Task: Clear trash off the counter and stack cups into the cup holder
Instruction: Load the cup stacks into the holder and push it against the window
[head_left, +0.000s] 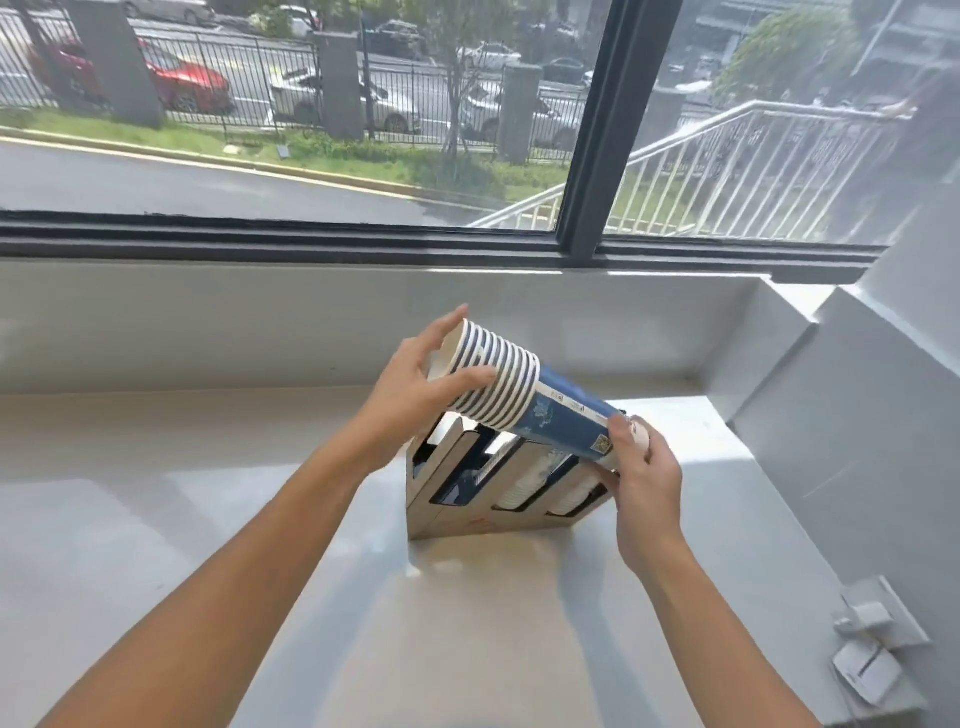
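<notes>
A stack of blue and white paper cups (524, 400) lies on its side in the air above a cardboard cup holder (457, 519). My left hand (415, 389) grips the open rim end of the stack at the upper left. My right hand (644, 467) holds the bottom end at the lower right. The holder stands on the white counter (208, 467) and has several slanted slots, with white and blue cups showing inside them. The stack tilts down to the right, just over the holder's top edge.
A window with a dark frame (587, 156) runs along the back above a white ledge. A grey wall (857, 415) closes the right side. A white socket with plugs (872, 639) sits at the counter's right front.
</notes>
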